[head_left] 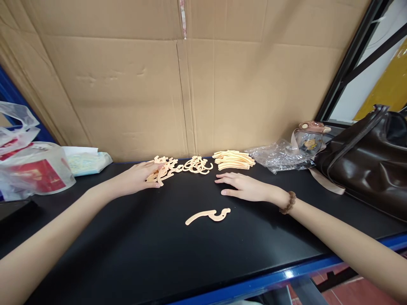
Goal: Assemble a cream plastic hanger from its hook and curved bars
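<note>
My left hand rests at the left pile of light wooden pieces, its fingers apart and partly over them; whether it grips one is unclear. Right of that pile lies a second group of curved pieces. Farther right is a stack of long, slightly curved strips. My right hand is just in front of that stack, fingers spread, holding nothing. Nearer the front, a curved strip and a hooked piece with a small dark hole lie touching on the black table.
Cardboard stands behind the black table. At left are a plastic bag and a soft packet. At right lie clear plastic wrap, a clear bottle and a dark brown bag.
</note>
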`<state>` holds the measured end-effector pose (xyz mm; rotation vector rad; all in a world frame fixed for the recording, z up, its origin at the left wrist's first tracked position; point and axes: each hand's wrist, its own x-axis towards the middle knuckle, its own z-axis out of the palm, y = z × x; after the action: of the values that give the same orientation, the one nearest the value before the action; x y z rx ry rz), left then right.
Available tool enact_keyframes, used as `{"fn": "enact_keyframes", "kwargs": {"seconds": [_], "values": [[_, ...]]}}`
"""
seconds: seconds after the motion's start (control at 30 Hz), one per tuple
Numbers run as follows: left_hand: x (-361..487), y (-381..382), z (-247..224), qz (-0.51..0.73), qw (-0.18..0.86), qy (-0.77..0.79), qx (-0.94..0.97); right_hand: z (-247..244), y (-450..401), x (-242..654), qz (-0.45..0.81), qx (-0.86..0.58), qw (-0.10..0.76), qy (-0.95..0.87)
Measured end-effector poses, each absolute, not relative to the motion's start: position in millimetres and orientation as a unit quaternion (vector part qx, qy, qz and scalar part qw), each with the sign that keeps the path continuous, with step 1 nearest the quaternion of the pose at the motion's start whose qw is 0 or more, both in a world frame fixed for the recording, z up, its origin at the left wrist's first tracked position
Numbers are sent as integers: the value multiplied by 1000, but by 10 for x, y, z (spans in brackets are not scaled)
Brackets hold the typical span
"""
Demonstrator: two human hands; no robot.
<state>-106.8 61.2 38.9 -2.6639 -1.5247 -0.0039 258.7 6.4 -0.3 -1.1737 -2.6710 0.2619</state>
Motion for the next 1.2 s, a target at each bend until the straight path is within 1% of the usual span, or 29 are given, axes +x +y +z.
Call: {"fn": "enact_keyframes", "kwargs": {"seconds": [0.23,0.43,0.67,0.77,0.83,0.9,1.0,1.07,1.2], "values": [[-996,585,366,-10,37,-508,-861,2,60,2583,89,-399,104,-907],[-905,543,341,-2,89,-500,-861,-2,63,2587,85,-397,106,-908],[-864,523,337,-37,162,-469,-867,-6,68,2591,82,-397,104,-908],[-779,452,377,-75,184,-452,-870,-15,77,2596,85,-394,108,-909],[-676,346,407,-110,146,-443,-878,-23,82,2598,91,-392,113,-908],[-538,193,422,-136,73,-424,-892,-29,87,2598,96,-390,121,-908],[-310,-70,390,-149,-22,-354,-923,-27,89,2591,95,-387,128,-908],[-186,-213,326,-144,-48,-301,-941,-18,83,2586,90,-384,128,-910],[-64,-326,165,-126,-65,-237,-961,-16,60,2577,73,-381,121,-914]]}}
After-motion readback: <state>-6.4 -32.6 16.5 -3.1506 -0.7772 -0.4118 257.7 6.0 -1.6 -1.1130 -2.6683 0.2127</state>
